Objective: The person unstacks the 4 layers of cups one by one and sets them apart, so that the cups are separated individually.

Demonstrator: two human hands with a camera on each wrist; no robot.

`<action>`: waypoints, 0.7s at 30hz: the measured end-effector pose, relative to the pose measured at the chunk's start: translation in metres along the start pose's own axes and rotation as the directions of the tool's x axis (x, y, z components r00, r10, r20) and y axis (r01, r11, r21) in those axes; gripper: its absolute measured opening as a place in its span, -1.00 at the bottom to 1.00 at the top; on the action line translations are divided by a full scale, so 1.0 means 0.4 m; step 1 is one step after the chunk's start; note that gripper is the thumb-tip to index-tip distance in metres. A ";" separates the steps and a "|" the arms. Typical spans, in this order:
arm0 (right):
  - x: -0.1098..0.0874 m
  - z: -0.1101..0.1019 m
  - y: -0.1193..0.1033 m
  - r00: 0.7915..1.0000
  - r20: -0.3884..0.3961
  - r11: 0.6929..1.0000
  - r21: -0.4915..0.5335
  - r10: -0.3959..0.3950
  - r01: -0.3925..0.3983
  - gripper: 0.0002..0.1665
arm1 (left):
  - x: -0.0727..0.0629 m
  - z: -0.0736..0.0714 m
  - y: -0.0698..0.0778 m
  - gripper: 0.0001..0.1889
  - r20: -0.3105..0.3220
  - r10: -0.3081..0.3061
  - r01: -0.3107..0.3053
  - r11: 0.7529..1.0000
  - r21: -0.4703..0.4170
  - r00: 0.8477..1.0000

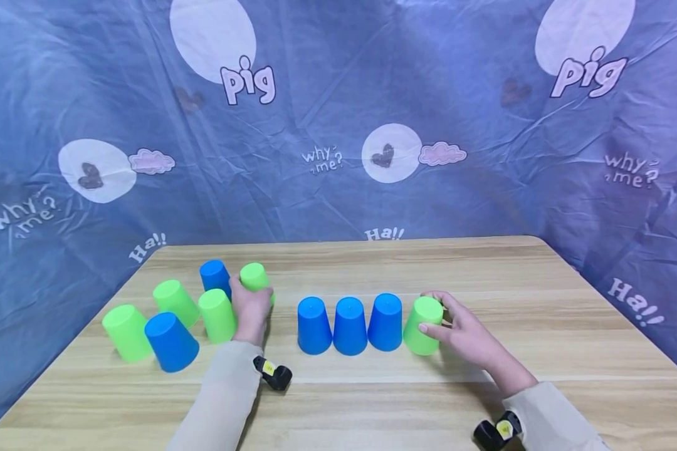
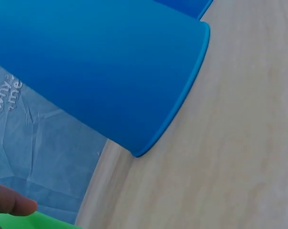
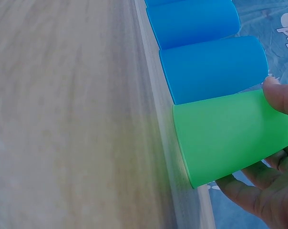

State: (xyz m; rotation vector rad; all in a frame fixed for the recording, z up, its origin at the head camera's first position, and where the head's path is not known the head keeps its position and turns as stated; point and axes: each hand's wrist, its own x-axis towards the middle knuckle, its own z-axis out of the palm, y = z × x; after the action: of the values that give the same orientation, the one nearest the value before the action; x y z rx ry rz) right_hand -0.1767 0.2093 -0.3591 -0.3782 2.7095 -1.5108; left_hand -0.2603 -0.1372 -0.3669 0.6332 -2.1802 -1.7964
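At the back left of the table, my left hand (image 1: pixel 250 310) grips an upside-down green cup (image 1: pixel 255 277) by its sides. Only a fingertip and a sliver of that green cup (image 2: pixel 36 221) show at the bottom of the left wrist view, below a large blue cup (image 2: pixel 106 71). My right hand (image 1: pixel 467 333) holds another upside-down green cup (image 1: pixel 422 326), thumb on the near side and fingers around the far side. That cup stands at the right end of a row, beside three inverted blue cups (image 1: pixel 350 329). In the right wrist view, the green cup (image 3: pixel 230 136) lies against its blue neighbour.
Left of my left hand stands a loose group of inverted cups: a green cup (image 1: pixel 217 316), a back blue cup (image 1: pixel 214 275), a front blue cup (image 1: pixel 172 343) and further green cups (image 1: pixel 127 335). A blue printed cloth (image 1: pixel 327 207) hangs behind the wooden table (image 1: pixel 372 407).
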 end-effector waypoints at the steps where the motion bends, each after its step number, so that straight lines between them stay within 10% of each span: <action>1: 0.000 0.000 0.000 1.000 0.001 1.000 0.000 0.000 0.000 -0.39 | -0.002 0.001 0.002 -0.16 -0.004 0.008 -0.008 1.000 0.000 1.000; 7: 0.000 0.001 0.002 1.000 0.002 1.000 0.009 -0.005 0.005 -0.39 | -0.029 0.004 0.043 -0.15 -0.070 0.200 -0.198 0.980 0.031 0.977; 13: -0.002 0.002 0.002 1.000 -0.004 1.000 0.022 -0.013 0.013 -0.40 | -0.070 0.009 0.093 -0.20 -0.102 0.467 -0.466 0.884 0.043 0.878; 21: -0.001 0.002 0.003 1.000 -0.006 1.000 0.004 -0.003 0.003 -0.37 | -0.123 0.005 0.100 -0.40 0.018 0.558 -0.558 0.829 0.033 0.830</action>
State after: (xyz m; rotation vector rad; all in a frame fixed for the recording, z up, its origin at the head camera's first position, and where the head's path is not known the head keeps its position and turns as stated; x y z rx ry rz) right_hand -0.1764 0.2094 -0.3604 -0.3781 2.7117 -1.5197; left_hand -0.2250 -0.1060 -0.3242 -0.0281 -2.1068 -1.4406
